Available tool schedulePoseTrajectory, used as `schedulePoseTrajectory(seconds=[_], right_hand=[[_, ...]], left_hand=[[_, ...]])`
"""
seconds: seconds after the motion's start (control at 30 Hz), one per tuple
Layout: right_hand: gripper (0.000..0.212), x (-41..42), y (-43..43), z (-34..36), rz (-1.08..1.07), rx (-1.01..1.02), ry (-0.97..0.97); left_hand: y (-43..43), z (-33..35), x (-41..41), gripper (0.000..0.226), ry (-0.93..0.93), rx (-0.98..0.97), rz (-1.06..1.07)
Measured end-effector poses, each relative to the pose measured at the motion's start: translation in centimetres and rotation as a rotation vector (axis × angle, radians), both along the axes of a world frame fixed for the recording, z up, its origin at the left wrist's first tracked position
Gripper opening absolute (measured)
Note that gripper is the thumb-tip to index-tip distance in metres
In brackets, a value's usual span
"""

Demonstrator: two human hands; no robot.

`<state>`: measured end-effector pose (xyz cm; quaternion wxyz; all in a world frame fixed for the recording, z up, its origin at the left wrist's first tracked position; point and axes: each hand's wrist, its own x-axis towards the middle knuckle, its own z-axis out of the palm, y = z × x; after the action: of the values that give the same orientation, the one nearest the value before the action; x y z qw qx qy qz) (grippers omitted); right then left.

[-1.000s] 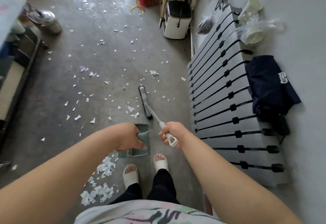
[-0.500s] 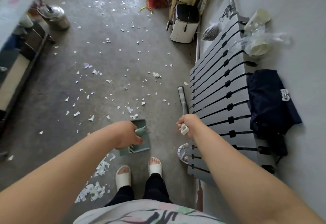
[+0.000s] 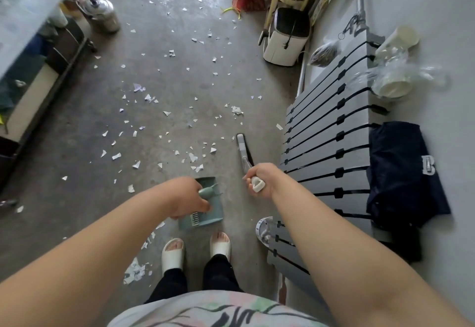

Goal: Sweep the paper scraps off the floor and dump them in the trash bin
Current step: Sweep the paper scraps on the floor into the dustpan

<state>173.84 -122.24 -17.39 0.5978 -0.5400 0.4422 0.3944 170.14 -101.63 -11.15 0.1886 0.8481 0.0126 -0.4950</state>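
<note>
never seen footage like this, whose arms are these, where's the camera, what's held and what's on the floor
One picture, from a wide-angle camera on a person's head, looking down, so the arms are that person's own. The left hand grips the handle of a teal plastic dustpan. The right hand grips the white handle end of a long grey broom, whose head reaches the grey concrete floor ahead. Scattered there lie small white paper scraps. A white bin with a black lid stands by the far wall.
</note>
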Motion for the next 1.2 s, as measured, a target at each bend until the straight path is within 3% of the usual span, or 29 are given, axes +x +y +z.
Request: schedulePoseTrajectory(seconds=[0.27, 0.37, 0.6, 0.77, 0.87, 1.0, 1.2], right_hand=[[0.017, 1.3, -2.7, 1.4, 0.101, 0.110, -0.006], [0.025, 1.4, -3.4, 1.8, 0.102, 0.079, -0.042], [0.019, 1.7, -1.1, 2.5, 0.159, -0.039, -0.123], [0.029, 2.4, 0.3, 1.6, 0.211, -0.061, -0.031], [0.021, 2.5, 1.6, 0.7, 0.217, -0.065, -0.002], [0.042, 2.1, 3.6, -0.6, 0.262, -0.039, 0.024], [0.026, 1.8, 5.5, 0.7, 0.251, 0.073, -0.009]], left_hand=[[-1.5, 0.2, -0.1, 0.033, 0.006, 0.012, 0.033], [-1.8, 0.2, -0.2, 0.030, 0.027, -0.005, 0.090], [-2.0, 0.8, -1.4, 0.028, 0.018, -0.015, 0.190], [-0.7, 1.0, -2.9, 0.026, 0.001, -0.013, 0.276], [0.4, 1.0, -4.0, 0.025, -0.007, -0.011, 0.348], [1.5, 1.2, -5.1, 0.024, -0.027, -0.012, 0.415], [3.4, 1.3, -7.2, 0.025, -0.024, -0.019, 0.491]])
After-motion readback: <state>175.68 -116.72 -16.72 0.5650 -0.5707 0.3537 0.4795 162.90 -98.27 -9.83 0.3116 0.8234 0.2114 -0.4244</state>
